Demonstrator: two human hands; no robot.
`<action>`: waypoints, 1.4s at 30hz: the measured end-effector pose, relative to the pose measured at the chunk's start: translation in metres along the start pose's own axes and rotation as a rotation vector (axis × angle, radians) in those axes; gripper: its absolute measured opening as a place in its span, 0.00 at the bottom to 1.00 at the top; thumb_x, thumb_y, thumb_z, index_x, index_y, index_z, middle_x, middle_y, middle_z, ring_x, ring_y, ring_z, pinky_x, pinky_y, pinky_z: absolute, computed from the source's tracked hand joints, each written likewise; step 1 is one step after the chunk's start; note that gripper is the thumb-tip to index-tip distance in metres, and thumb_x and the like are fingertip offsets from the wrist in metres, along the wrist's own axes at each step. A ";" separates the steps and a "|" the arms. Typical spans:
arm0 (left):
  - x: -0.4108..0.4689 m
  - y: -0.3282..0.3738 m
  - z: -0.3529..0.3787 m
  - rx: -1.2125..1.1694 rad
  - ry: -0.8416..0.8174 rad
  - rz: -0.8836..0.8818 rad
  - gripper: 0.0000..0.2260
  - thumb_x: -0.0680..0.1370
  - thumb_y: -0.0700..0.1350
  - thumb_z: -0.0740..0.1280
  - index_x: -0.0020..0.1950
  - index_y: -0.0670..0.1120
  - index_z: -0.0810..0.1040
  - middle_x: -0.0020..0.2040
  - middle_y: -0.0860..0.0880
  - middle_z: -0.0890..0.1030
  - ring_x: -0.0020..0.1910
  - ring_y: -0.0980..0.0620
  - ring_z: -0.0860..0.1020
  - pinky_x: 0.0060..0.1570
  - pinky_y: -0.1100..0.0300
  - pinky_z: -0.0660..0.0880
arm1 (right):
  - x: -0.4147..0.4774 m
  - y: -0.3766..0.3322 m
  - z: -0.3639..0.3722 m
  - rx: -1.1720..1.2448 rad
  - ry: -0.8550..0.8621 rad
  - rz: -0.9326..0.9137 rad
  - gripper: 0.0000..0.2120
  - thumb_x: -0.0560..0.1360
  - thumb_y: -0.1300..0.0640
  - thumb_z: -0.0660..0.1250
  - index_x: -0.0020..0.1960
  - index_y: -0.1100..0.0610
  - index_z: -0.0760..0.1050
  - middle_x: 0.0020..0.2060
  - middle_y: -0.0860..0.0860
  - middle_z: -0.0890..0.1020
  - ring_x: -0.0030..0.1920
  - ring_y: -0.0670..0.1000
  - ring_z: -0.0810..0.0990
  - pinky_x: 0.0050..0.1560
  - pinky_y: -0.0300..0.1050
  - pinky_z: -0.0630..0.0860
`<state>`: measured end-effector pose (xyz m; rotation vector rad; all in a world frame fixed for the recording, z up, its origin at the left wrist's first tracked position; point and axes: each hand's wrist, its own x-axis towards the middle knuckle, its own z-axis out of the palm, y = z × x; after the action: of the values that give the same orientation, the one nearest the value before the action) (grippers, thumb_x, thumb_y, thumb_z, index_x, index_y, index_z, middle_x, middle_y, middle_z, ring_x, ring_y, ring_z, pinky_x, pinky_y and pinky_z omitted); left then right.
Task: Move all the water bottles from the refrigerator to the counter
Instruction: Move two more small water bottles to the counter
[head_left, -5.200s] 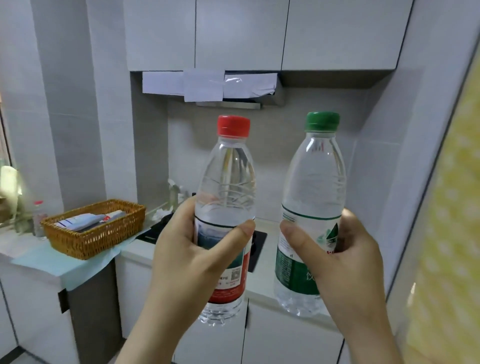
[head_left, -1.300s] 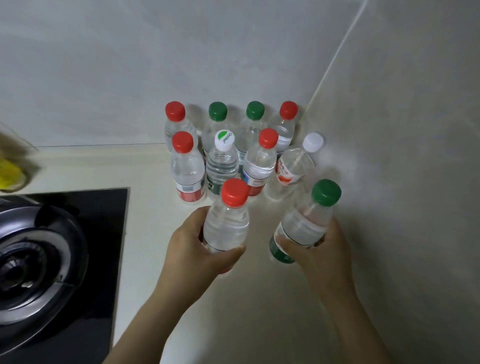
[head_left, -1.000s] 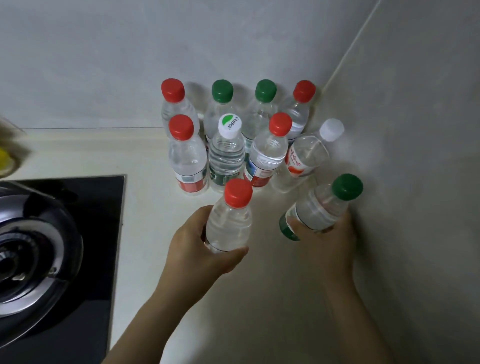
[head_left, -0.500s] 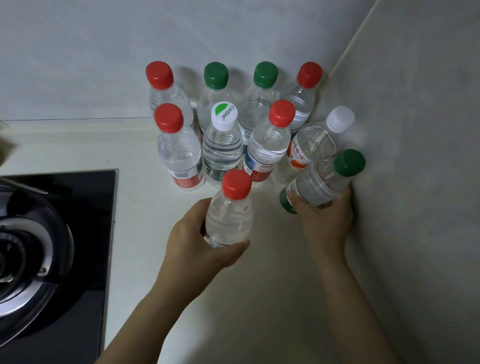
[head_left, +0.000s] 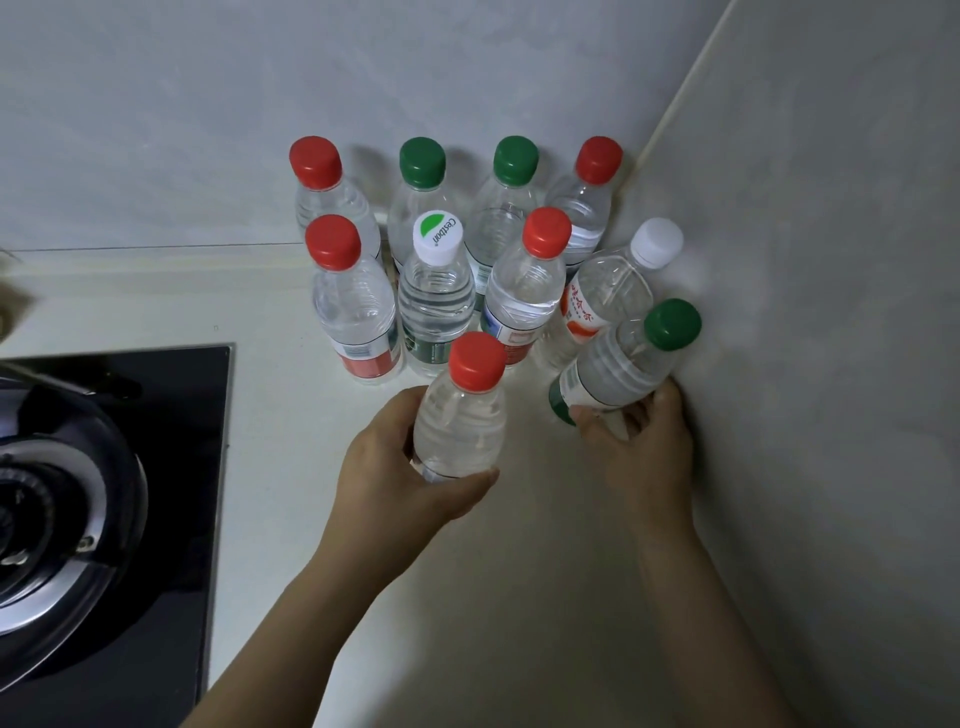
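- a black glass hob with a steel burner is seen at the far left, set into the pale counter
- further right, eight water bottles are stood on the counter in the corner, packed close together in two rows of four
- the back row, set against the back wall, is capped red, green, green, red
- the nearer row is capped red, white with a green leaf, red, plain white
- just in front of the nearer row, a red-capped bottle is held upright by the left hand, with fingers and thumb curled round its lower body; its base is hidden, so contact with the counter cannot be told
- to its right, a green-capped bottle is gripped low on its body by the right hand; it is tilted, with the cap leaned towards the side wall, just beside the plain white-capped bottle
- the knuckles of the right hand are placed close against the side wall; whether they touch cannot be told
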<state>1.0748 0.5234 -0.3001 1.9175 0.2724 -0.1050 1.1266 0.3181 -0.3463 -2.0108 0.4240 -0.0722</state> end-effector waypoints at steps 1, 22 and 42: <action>0.001 0.001 0.001 -0.001 0.007 0.005 0.24 0.62 0.42 0.80 0.50 0.61 0.75 0.44 0.61 0.82 0.44 0.61 0.81 0.39 0.73 0.76 | -0.004 0.002 -0.004 -0.046 0.003 -0.007 0.31 0.67 0.57 0.78 0.67 0.55 0.70 0.59 0.45 0.79 0.59 0.45 0.79 0.61 0.49 0.77; 0.050 0.014 0.053 0.073 0.156 0.181 0.27 0.61 0.46 0.81 0.58 0.50 0.78 0.54 0.53 0.75 0.51 0.57 0.74 0.51 0.65 0.74 | -0.059 0.023 -0.045 -0.353 -0.175 -0.051 0.19 0.71 0.60 0.73 0.61 0.58 0.76 0.55 0.51 0.82 0.55 0.49 0.79 0.59 0.49 0.76; 0.055 0.014 0.074 0.138 0.183 0.171 0.27 0.63 0.47 0.80 0.60 0.46 0.77 0.53 0.48 0.78 0.54 0.50 0.75 0.51 0.60 0.73 | -0.057 0.024 -0.043 -0.302 -0.184 -0.023 0.20 0.71 0.60 0.73 0.62 0.56 0.76 0.56 0.50 0.81 0.55 0.47 0.79 0.60 0.46 0.75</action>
<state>1.1352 0.4578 -0.3250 2.0824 0.2273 0.1700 1.0565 0.2901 -0.3394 -2.2956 0.3079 0.1715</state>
